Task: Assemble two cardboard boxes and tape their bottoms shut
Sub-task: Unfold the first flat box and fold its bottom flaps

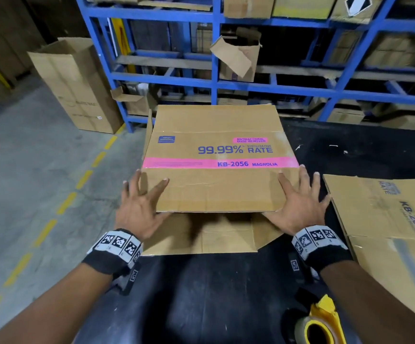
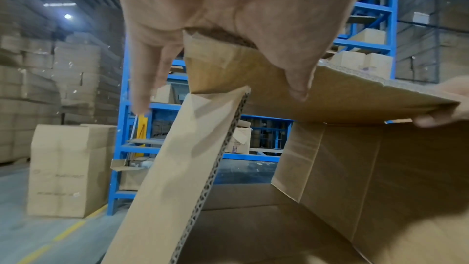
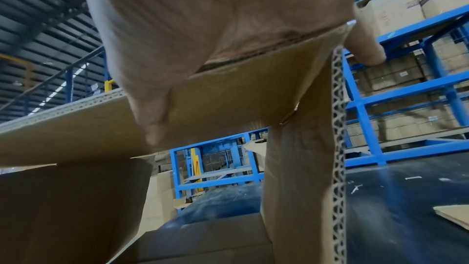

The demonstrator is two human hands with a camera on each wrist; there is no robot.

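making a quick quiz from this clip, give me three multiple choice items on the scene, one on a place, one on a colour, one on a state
1. Where does the tape dispenser lie?
A. on the rack shelf
B. on the table's near right corner, by the right forearm
C. on top of the open box

2. What colour is the band across the printed box?
A. green
B. pink
C. orange

3. How are the hands on that box?
A. both balled into fists
B. fingers spread, thumbs under the top flap's near corners
C. only one touches it

Answers:
1 B, the yellow dispenser sits low right on the black table in the head view.
2 B, a pink stripe carries the KB-2056 print.
3 B, the left hand and right hand hold the flap with fingers on top and thumbs beneath, as the wrist views show.
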